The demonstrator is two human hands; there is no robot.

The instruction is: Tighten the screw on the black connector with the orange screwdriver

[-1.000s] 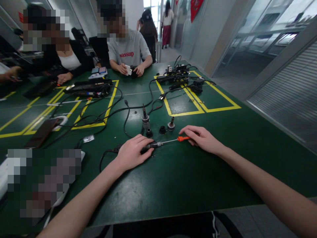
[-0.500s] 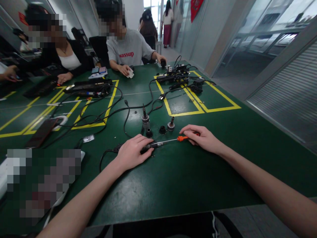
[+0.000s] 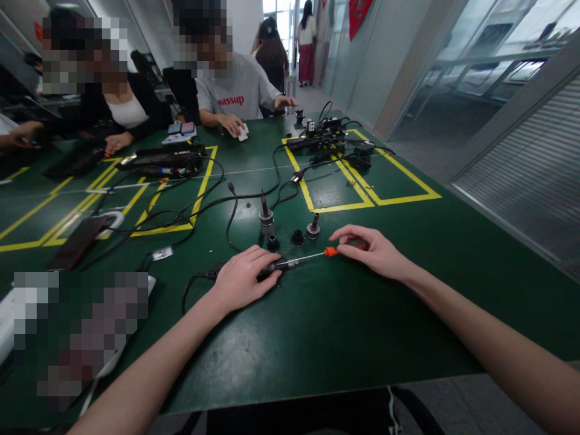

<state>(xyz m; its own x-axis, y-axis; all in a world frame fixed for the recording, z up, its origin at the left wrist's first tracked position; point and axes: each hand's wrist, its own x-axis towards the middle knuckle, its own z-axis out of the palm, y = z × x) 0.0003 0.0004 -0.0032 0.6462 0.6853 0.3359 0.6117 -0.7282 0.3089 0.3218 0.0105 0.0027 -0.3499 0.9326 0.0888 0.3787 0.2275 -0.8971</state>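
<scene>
My left hand (image 3: 247,275) is wrapped over a black corded tool handle (image 3: 267,270), pressing it against the green table. The thin metal shaft of an orange-handled screwdriver (image 3: 332,251) reaches left to the handle's silver-coloured end; exact contact at the tip is too small to make out. Thumb and fingers of my right hand (image 3: 369,251) are closed on the screwdriver's grip, part of which they hide. Just beyond the hands stand a tall metal part with a thin rod (image 3: 266,220), a shorter metal part with a stem (image 3: 313,228), and two small black collars (image 3: 297,237).
Black cables (image 3: 231,196) wind across the table on the left. Tangled black devices (image 3: 324,136) lie near yellow tape outlines. A dark phone (image 3: 77,241) sits at the left. Across the table, a person in a grey T-shirt (image 3: 240,87) holds a white piece.
My right fingers have shifted slightly on the screwdriver grip, while my left hand keeps its place. The person opposite has let go of a small black object, that hand now raised above the table.
</scene>
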